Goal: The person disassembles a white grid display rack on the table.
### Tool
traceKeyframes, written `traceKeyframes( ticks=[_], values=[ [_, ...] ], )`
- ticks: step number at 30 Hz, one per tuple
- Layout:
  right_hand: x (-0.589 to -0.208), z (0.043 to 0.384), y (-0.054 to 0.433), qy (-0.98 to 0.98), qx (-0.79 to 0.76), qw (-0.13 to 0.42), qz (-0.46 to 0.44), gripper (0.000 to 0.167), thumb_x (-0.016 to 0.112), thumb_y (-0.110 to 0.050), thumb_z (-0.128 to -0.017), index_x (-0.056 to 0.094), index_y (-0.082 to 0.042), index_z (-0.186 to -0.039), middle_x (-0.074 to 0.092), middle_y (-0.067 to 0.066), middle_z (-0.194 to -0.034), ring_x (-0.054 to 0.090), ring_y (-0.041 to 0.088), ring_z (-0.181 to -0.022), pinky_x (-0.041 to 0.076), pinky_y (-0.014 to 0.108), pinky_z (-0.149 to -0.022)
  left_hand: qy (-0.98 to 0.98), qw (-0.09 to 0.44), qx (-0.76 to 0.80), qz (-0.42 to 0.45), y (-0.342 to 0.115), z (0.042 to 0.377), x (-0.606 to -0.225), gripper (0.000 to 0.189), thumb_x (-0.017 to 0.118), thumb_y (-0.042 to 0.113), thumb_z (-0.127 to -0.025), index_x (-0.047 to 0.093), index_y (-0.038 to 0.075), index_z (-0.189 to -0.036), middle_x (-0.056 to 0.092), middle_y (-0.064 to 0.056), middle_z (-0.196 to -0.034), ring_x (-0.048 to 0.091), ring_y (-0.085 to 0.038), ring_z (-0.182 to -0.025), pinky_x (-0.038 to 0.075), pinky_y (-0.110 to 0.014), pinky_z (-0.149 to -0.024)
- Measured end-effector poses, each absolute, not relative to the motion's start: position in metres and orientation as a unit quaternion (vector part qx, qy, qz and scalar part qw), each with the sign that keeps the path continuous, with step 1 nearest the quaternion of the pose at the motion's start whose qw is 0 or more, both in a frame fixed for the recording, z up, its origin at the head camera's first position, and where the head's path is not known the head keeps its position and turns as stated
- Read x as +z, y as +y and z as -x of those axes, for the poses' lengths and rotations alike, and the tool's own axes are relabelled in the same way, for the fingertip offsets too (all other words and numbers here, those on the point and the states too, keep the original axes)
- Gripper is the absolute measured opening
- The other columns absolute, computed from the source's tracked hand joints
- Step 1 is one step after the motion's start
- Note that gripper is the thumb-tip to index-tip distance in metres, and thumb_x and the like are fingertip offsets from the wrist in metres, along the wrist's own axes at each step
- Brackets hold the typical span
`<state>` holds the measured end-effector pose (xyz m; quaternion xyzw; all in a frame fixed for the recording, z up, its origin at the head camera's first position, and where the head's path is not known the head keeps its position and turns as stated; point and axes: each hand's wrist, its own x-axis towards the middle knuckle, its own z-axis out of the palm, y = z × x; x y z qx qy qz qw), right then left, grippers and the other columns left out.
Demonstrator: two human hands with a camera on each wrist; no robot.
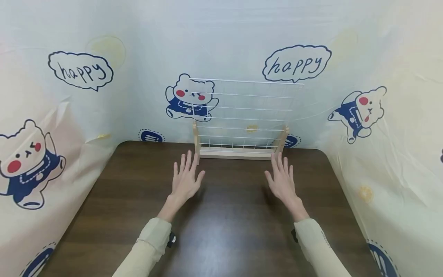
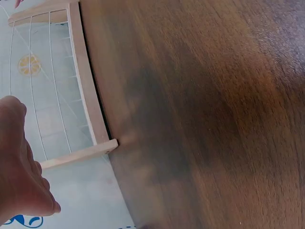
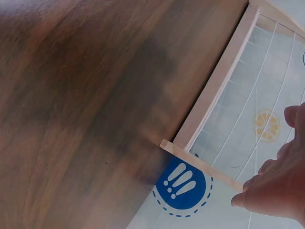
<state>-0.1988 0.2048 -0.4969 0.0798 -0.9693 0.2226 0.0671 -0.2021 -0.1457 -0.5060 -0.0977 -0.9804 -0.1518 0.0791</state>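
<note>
A rack of thin white wires on a pale wooden base (image 1: 238,154) stands at the far edge of the dark wooden table (image 1: 228,215). My left hand (image 1: 186,180), fingers straight and spread, hovers over the table by the rack's left end. The right hand (image 1: 282,181) mirrors it near the right end, its fingers also extended. Neither hand holds anything. In the left wrist view the left hand (image 2: 21,167) is apart from the wooden side foot (image 2: 81,155). From the right wrist view, the right hand (image 3: 281,176) appears close to the other foot (image 3: 200,164); contact cannot be told.
A pale cloth printed with cartoon bears (image 1: 361,111) and speech bubbles (image 1: 81,71) hangs behind the table and along both sides. The table's rounded far corners lie left and right of the rack. Shadows of the hands fall on the tabletop.
</note>
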Motion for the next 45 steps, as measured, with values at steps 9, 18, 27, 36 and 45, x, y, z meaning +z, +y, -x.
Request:
traceKeyframes(
  ticks=[9, 18, 27, 36, 45],
  values=[
    [-0.498, 0.207, 0.207, -0.953, 0.26, 0.107, -0.11, 0.068, 0.054, -0.019, -0.099, 0.016, -0.004, -0.154, 0.013, 0.023, -0.158, 0.01, 0.04, -0.144, 0.01, 0.063, -0.112, -0.94, 0.054, -0.315, 0.117, -0.148, 0.208, -0.511, 0.071, 0.033, 0.053, -0.101, 0.007, 0.016, -0.156, -0.002, -0.007, -0.161, -0.002, -0.031, -0.146, 0.005, -0.063, -0.113],
    [-0.497, 0.21, 0.206, -0.948, 0.282, 0.097, -0.115, 0.068, 0.053, -0.017, -0.099, 0.015, -0.007, -0.154, 0.01, 0.021, -0.158, 0.01, 0.04, -0.144, 0.012, 0.063, -0.112, -0.917, 0.08, -0.358, 0.158, -0.148, 0.213, -0.515, 0.073, 0.049, 0.034, -0.101, 0.005, 0.012, -0.156, 0.006, -0.012, -0.161, 0.006, -0.03, -0.146, 0.009, -0.06, -0.114],
    [-0.494, 0.211, 0.214, -0.911, 0.356, 0.173, -0.116, 0.065, 0.054, -0.004, -0.097, 0.021, -0.007, -0.153, 0.024, 0.02, -0.155, 0.024, 0.041, -0.14, 0.017, 0.061, -0.112, -0.88, 0.073, -0.416, 0.217, -0.145, 0.218, -0.512, 0.077, 0.054, 0.03, -0.099, 0.005, 0.015, -0.156, 0.007, -0.009, -0.161, 0.013, -0.028, -0.145, 0.017, -0.055, -0.115],
    [-0.492, 0.212, 0.222, -0.893, 0.406, 0.163, -0.106, 0.066, 0.051, -0.007, -0.099, 0.016, -0.011, -0.155, 0.024, 0.017, -0.156, 0.027, 0.036, -0.14, 0.024, 0.057, -0.111, -0.872, 0.088, -0.435, 0.204, -0.141, 0.221, -0.51, 0.068, 0.051, 0.029, -0.101, 0.011, 0.018, -0.156, 0.014, -0.014, -0.16, 0.026, -0.034, -0.141, 0.023, -0.054, -0.113],
    [-0.484, 0.218, 0.23, -0.839, 0.521, 0.139, -0.074, 0.069, 0.048, -0.01, -0.102, 0.009, -0.026, -0.156, 0.033, 0.015, -0.152, 0.039, 0.033, -0.134, 0.033, 0.055, -0.107, -0.833, 0.111, -0.519, 0.156, -0.148, 0.23, -0.505, 0.057, 0.049, 0.023, -0.103, 0.025, 0.013, -0.153, 0.032, -0.015, -0.153, 0.034, -0.032, -0.138, 0.032, -0.054, -0.109]
  ],
)
